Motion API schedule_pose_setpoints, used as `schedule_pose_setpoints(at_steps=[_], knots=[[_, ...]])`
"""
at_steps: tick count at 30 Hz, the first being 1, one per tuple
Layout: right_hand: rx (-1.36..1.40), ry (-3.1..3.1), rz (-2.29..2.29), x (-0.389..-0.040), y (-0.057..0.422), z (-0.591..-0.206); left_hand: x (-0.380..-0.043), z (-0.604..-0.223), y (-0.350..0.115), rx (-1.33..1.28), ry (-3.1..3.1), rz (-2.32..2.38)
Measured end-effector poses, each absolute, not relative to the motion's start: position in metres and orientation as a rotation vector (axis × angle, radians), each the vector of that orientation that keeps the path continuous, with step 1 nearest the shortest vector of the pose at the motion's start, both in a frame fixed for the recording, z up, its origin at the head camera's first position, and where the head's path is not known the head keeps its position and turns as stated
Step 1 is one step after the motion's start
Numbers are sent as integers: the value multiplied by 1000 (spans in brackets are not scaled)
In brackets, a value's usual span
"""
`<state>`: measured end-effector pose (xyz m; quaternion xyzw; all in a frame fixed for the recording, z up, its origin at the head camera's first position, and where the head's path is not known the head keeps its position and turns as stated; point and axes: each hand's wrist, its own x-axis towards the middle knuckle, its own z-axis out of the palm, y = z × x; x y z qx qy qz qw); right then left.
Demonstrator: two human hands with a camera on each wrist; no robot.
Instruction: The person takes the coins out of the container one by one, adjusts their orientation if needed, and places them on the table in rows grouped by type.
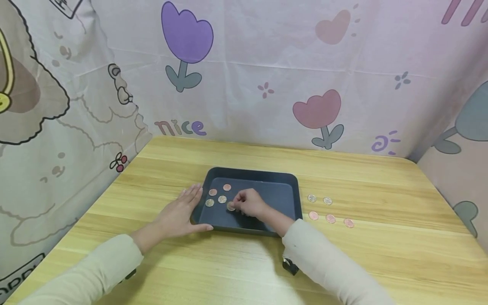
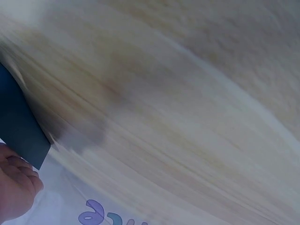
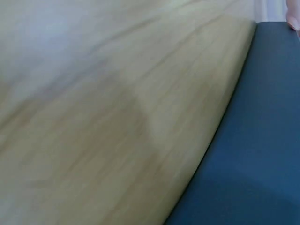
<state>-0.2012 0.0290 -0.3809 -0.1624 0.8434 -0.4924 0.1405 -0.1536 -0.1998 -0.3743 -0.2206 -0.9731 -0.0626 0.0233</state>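
A dark rectangular tray (image 1: 263, 192) lies on the wooden table. My left hand (image 1: 177, 214) rests against its left side, fingers extended along the edge and thumb at the near-left corner. Inside, my right hand (image 1: 249, 203) pinches a gold-coloured coin (image 1: 230, 206) between thumb and fingertips, low over the tray floor. Left of it lie two more gold-coloured coins, one nearer (image 1: 222, 199) and one by the tray wall (image 1: 209, 203). Two copper-coloured coins (image 1: 226, 187) lie behind these. In the left wrist view the tray's wall (image 2: 21, 122) shows beside the left fingers (image 2: 18, 190).
To the tray's right, two silvery coins (image 1: 311, 198) lie on the table (image 1: 381, 254), with three copper-coloured coins (image 1: 330, 218) in a row in front of them. A printed cloth (image 1: 248, 51) hangs behind the table and along both sides.
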Motion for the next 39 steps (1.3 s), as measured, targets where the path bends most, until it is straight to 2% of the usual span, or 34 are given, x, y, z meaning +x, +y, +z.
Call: schedule_pose_setpoints(at_steps=[5, 18, 39], knots=[[-308, 2373, -1516, -200, 43, -374, -153, -374, -199, -692, -2997, -198], [-179, 2399, -1574, -203, 78, -362, -154, -376, -198, -694, -3006, -216], [-139, 2418, -1609, -206, 140, -344, -155, -377, -198, -683, -3010, -228]])
